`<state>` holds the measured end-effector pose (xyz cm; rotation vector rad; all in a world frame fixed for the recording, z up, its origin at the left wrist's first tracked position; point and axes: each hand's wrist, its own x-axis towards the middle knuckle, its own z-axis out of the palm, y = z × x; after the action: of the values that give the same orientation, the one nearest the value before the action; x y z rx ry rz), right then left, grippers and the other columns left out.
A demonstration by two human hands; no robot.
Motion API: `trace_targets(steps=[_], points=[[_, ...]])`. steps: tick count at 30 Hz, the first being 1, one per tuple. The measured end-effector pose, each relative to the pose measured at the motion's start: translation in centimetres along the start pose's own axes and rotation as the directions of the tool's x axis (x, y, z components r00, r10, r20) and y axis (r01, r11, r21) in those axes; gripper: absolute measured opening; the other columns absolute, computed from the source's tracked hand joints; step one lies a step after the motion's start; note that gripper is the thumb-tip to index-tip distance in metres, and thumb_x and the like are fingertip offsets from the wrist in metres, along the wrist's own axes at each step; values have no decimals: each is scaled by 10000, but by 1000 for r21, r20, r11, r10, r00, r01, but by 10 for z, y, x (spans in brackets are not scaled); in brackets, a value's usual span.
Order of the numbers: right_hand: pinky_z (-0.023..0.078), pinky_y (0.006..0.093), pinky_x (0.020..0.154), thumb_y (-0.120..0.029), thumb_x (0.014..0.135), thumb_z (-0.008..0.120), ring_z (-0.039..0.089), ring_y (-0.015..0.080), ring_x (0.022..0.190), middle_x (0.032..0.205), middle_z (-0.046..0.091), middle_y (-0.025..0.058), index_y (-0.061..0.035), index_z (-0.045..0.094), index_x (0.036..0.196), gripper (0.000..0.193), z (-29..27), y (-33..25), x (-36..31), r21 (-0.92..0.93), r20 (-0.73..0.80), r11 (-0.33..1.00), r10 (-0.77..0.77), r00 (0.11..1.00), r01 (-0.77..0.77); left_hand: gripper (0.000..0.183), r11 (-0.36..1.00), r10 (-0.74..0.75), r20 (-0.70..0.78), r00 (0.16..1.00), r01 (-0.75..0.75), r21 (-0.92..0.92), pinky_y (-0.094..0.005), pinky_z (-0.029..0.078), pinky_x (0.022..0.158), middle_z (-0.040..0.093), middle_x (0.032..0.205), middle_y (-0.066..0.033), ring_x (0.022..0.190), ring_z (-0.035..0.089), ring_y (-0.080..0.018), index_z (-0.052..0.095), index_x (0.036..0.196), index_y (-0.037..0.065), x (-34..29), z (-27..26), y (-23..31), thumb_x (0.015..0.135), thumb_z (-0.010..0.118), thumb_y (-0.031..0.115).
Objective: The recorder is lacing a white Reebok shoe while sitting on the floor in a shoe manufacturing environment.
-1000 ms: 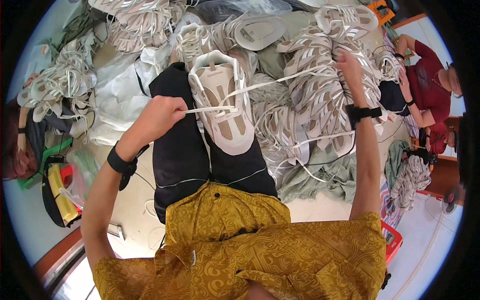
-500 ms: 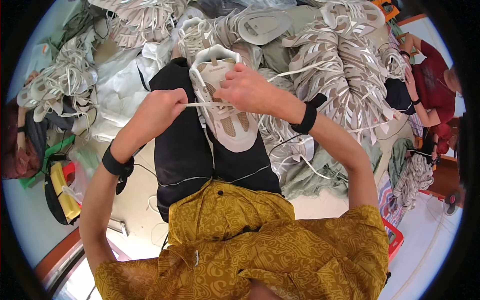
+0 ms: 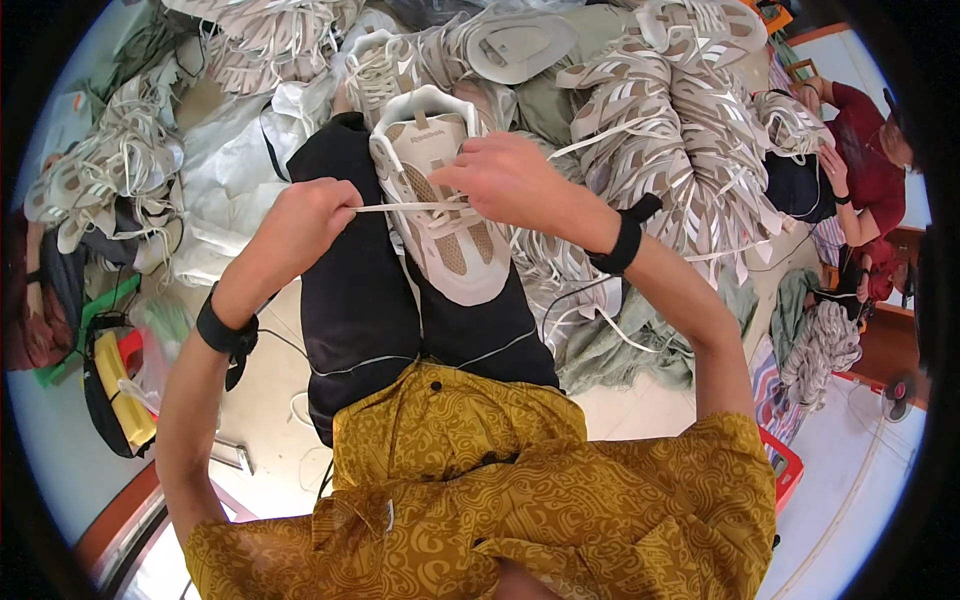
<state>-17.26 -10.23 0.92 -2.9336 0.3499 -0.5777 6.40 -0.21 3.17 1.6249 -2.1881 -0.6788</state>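
Seen from above, a seated person works on a shoe point(image 3: 418, 165) with both bare hands. The shoe, beige and white, lies sole down over the knee of the person's right leg, its toe pointing back toward the body and its open heel away.

The left hand point(image 3: 312, 222) is raised just left of the shoe, over the left leg. Its fingers are curled in, and thumb and forefinger pinch a pale lace point(image 3: 400, 207). The lace runs straight and taut from that pinch, level across the laced front of the shoe, to beneath the right hand point(image 3: 515, 185). The left forearm comes up from the lower left, elbow out, slanting inward to a dark wristband point(image 3: 220, 325).

The right hand reaches in from the right, back uppermost, over the right edge of the shoe. Its fingers are bent, with thumb and forefinger close together near the tongue and eyelets. The palm and the other fingertips are hidden, so whether it grips anything cannot be told. The right upper arm hangs near the side, and the bent forearm slopes inward and away.

The person wears black trousers point(image 3: 345, 275) and a patterned yellow shirt point(image 3: 480, 505). Beyond the knees, a pile of similar shoes point(image 3: 670, 150) stands to the right, with white sheeting point(image 3: 228, 205) to the left.
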Motion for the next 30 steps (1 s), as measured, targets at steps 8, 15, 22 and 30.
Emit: trace_targets(steps=[8, 15, 22, 30], points=[[433, 305, 556, -5, 628, 539, 557, 195, 624, 643, 567, 32, -119, 624, 917, 322, -4, 2, 9, 105, 43, 994, 14, 999, -19, 80, 1000, 10, -11, 1000, -10, 9, -340, 446, 606, 564, 730, -133, 663, 562, -294, 578, 835, 13, 1, -7, 0, 766, 553, 44], [401, 273, 508, 14, 652, 525, 495, 129, 528, 628, 552, 45, -77, 602, 1011, 379, -16, 3, 11, 641, 409, 493, 429, 805, -588, 60, 1000, 10, -14, 1000, -10, 5, -335, 445, 598, 565, 729, -132, 658, 562, -290, 569, 818, 12, 1, -9, -3, 774, 549, 47], [443, 274, 547, -99, 666, 630, 562, 168, 579, 661, 582, 46, -72, 625, 907, 243, -22, 16, 7, 409, 264, 849, 241, 934, -335, 57, 997, -16, 6, 1000, 15, 72, -355, 443, 601, 556, 719, -131, 665, 559, -303, 564, 805, 16, -2, -7, -12, 773, 555, 62], [427, 306, 516, -159, 645, 629, 562, 213, 561, 604, 572, 64, -60, 606, 669, 104, -16, 29, 4, 308, 275, 916, 174, 945, -259, 40, 997, -29, -1, 1000, 29, 71, -392, 441, 608, 560, 728, -136, 688, 555, -326, 517, 803, 30, -3, -11, -9, 787, 508, 66]])
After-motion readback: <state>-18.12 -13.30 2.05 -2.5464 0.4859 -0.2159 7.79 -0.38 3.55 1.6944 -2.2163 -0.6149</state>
